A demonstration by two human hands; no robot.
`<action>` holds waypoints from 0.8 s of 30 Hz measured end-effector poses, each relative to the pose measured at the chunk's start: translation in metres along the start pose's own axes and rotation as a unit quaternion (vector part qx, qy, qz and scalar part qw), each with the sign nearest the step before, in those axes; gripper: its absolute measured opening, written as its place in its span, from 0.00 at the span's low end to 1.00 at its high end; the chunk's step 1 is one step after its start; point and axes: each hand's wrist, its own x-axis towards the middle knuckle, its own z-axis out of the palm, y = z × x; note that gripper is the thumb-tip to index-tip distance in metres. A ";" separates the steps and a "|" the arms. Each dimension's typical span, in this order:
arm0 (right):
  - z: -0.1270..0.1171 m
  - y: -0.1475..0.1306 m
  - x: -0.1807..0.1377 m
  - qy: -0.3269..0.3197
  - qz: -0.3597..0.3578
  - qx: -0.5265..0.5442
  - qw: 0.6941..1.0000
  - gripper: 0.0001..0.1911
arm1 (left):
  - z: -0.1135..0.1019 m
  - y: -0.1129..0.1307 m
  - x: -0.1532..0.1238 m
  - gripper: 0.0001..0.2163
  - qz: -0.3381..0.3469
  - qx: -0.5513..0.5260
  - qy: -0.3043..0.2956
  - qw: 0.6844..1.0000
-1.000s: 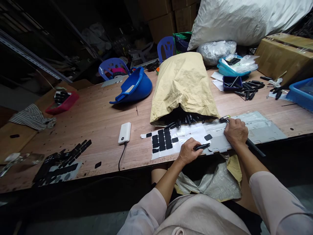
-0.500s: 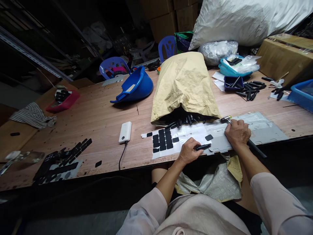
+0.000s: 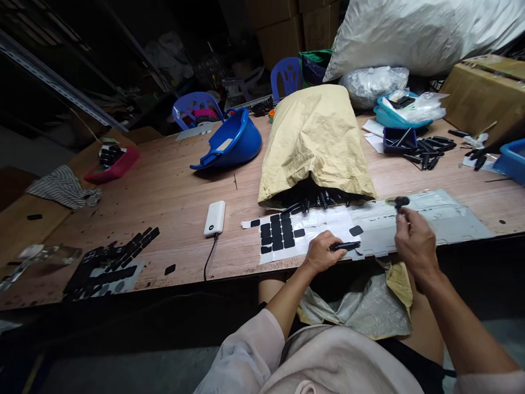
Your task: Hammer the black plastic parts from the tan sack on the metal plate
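Note:
My left hand (image 3: 324,253) rests at the table's front edge, fingers closed on a slim black part (image 3: 345,246) that lies on a grey sheet (image 3: 435,221). My right hand (image 3: 415,241) is lifted above that sheet, closed around a tool (image 3: 400,203) with a dark, blurred tip. A white backing sheet (image 3: 324,224) beside my left hand carries several black pads (image 3: 278,236), and one loose black pad (image 3: 356,230) lies between my hands. A tan sack (image 3: 315,142) lies open toward me, black parts spilling from its mouth.
A white power bank (image 3: 215,218) with a cable lies left of the sheet. Farther off stand a blue tipped basin (image 3: 229,139), a red tray (image 3: 112,169), black strips (image 3: 118,257) at the left, a small blue bin (image 3: 397,139) with black parts, and a cardboard box (image 3: 484,90).
My right hand has lifted off the grey sheet and drawn toward me with the tool. My left hand stays put on the black part. The view shifted slightly.

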 end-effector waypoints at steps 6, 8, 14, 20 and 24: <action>0.000 -0.035 -0.087 -0.091 -0.157 0.120 0.976 0.14 | 0.001 0.000 0.002 0.08 -0.009 -0.007 -0.008 1.000; 0.005 -0.040 -0.099 -0.087 -0.183 0.112 0.973 0.15 | 0.000 0.000 0.003 0.08 -0.013 -0.009 -0.012 1.000; 0.010 -0.048 -0.103 -0.052 -0.231 0.066 0.969 0.20 | -0.002 0.003 0.004 0.07 -0.015 -0.017 -0.020 1.000; 0.009 -0.046 -0.103 -0.066 -0.241 0.003 0.968 0.19 | -0.002 0.002 0.006 0.05 -0.026 -0.029 -0.020 0.999; 0.007 -0.043 -0.099 -0.047 -0.212 0.015 0.976 0.20 | -0.001 0.001 0.006 0.06 -0.027 -0.031 -0.015 0.999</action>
